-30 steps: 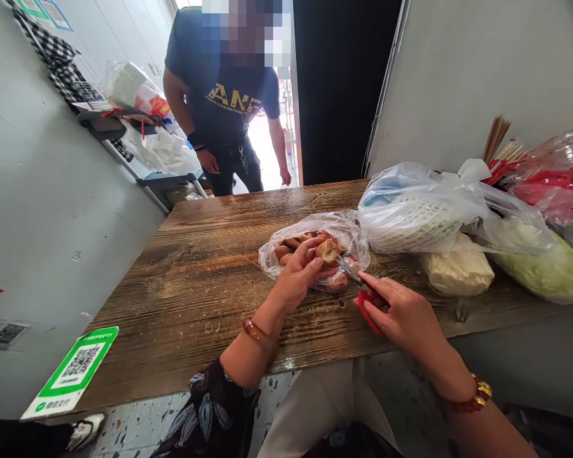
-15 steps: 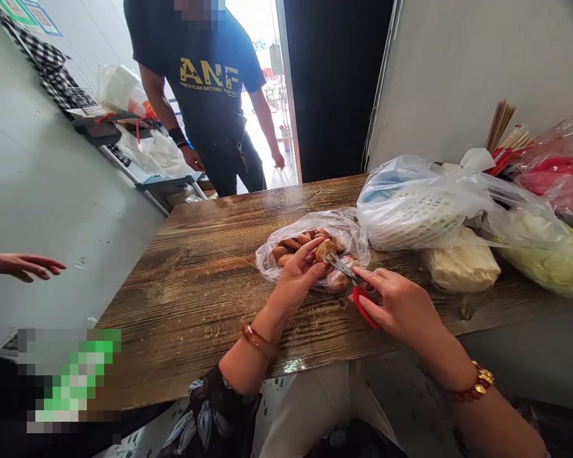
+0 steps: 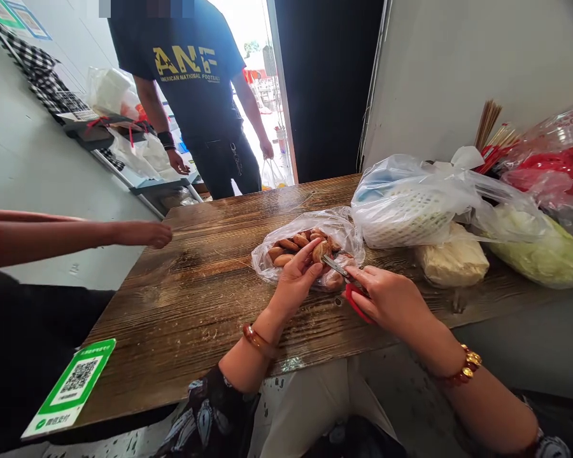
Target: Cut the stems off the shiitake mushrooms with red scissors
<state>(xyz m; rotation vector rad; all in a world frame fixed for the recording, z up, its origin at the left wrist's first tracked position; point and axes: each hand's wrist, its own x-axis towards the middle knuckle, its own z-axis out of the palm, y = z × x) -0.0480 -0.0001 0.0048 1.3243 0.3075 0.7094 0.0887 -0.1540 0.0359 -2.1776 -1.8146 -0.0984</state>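
Note:
A brown mushroom [image 3: 320,252] is pinched in my left hand [image 3: 296,270], its pale underside turned to the right. My right hand [image 3: 386,296] grips red-handled scissors [image 3: 358,304], whose blades reach the mushroom's underside at the stem. Whether the blades are parted there is too small to tell. Just beneath both hands, a clear plastic bag [image 3: 262,273] lies spread on the wooden table [image 3: 181,318]. Several more brown mushrooms [image 3: 286,245] rest in it, partly covered by my left hand.
To the right sit a white plastic bag [image 3: 405,203], a wrapped pale block [image 3: 453,257], bagged green vegetables [image 3: 544,251] and wooden skewers [image 3: 487,124]. A QR-code card [image 3: 71,385] lies at the near left corner. Someone's hand [image 3: 148,234] extends over the left edge; another person [image 3: 186,89] stands beyond the table.
The arm at the left has reached further right, over the table edge. The standing person has shifted left in view. My hands keep nearly the same pose on the mushroom and scissors.

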